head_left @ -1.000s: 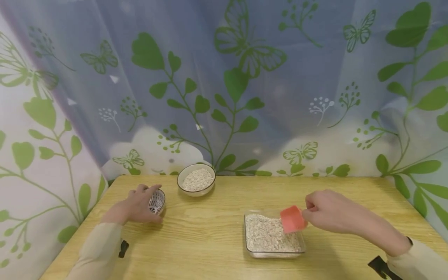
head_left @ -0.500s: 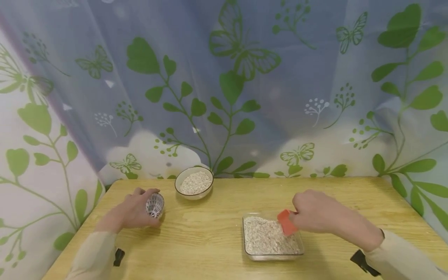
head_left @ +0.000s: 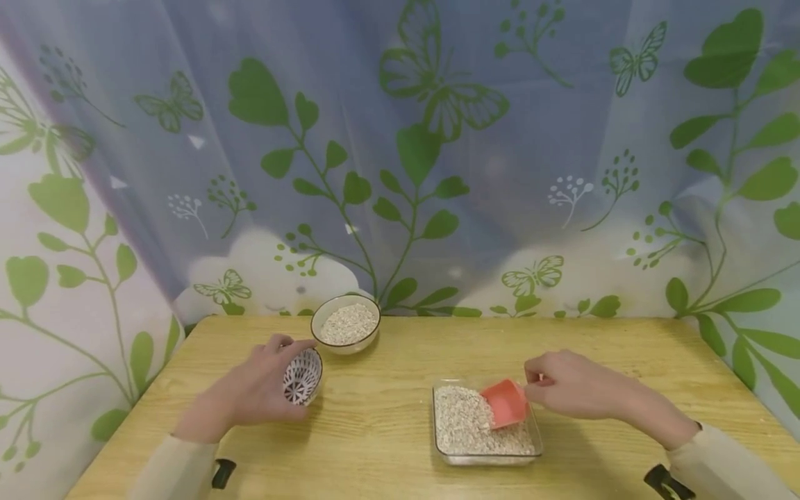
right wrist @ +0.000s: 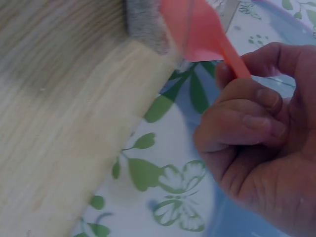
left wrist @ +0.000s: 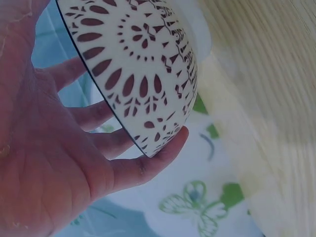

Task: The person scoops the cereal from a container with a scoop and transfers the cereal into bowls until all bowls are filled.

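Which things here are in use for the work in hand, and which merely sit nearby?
In use: patterned cup, gripped by left hand; red scoop, pinched by right hand; clear dish of oats.

Nearby: round bowl of oats; wooden table; leaf-print curtain.

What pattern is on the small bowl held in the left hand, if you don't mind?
The small bowl is white with dark reddish-brown petal and dot lacework, clearest in the left wrist view.
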Available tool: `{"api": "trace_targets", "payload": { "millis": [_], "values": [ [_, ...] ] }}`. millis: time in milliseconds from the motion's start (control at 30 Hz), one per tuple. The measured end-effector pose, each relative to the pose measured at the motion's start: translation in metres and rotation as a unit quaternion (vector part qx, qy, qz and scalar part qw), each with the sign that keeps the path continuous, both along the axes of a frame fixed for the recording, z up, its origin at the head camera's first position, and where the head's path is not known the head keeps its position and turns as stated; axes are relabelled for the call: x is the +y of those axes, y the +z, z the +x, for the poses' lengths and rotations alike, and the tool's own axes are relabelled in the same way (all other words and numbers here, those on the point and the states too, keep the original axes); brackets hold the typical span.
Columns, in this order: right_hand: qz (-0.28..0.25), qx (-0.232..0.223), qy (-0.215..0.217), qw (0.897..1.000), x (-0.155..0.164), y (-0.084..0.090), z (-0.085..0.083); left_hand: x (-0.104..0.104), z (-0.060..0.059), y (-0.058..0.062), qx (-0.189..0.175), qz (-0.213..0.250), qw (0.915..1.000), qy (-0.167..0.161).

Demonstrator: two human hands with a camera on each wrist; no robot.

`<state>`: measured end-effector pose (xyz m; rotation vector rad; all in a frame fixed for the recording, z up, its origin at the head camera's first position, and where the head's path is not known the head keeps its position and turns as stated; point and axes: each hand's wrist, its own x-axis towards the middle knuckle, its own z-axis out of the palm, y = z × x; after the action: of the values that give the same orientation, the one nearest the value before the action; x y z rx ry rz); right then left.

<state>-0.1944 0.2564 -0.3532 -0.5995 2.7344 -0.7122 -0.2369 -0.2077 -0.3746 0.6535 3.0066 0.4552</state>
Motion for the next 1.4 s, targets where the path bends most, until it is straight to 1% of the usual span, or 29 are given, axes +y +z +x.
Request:
{"api": "trace_targets", "payload": {
  "millis": [133, 267, 400, 567, 667, 800, 967, 1067, 1267, 1400],
  "values": [
    [-0.023, -0.005, 0.006, 1.0, 0.006, -0.007, -0.001, 0.016, 0.008, 0.003, 0.009, -0.003, 0.9998, -0.019],
    [-0.042, -0.032, 0.003, 0.999, 0.01, -0.011, -0.002, 0.029, 0.013, 0.001, 0.007, -0.001, 0.9992, -0.039],
    [-0.052, -0.041, 0.003, 0.998, 0.013, -0.015, -0.001, 0.041, 0.018, 0.0, 0.004, 0.004, 0.9984, -0.057],
    [-0.062, -0.044, 0.001, 0.997, 0.016, -0.019, -0.001, 0.055, 0.021, -0.003, -0.018, 0.015, 0.9967, -0.078],
    [-0.064, -0.05, -0.005, 0.997, 0.017, -0.022, 0.0, 0.061, 0.022, -0.004, -0.022, 0.014, 0.9956, -0.09],
    [-0.071, -0.053, -0.011, 0.996, 0.018, -0.025, -0.001, 0.069, 0.022, -0.005, -0.023, 0.012, 0.9948, -0.099],
    [-0.075, -0.043, -0.013, 0.996, 0.019, -0.03, 0.0, 0.078, 0.023, -0.005, -0.02, 0.012, 0.9933, -0.113],
    [-0.078, -0.047, -0.016, 0.996, 0.019, -0.031, 0.001, 0.082, 0.023, -0.009, -0.02, 0.007, 0.9927, -0.119],
    [-0.098, -0.077, -0.024, 0.992, 0.02, -0.033, 0.002, 0.086, 0.021, -0.015, -0.027, -0.006, 0.9925, -0.119],
    [-0.102, -0.072, -0.017, 0.992, 0.021, -0.033, 0.003, 0.09, 0.023, -0.012, -0.034, -0.007, 0.9929, -0.114]
  ]
}}
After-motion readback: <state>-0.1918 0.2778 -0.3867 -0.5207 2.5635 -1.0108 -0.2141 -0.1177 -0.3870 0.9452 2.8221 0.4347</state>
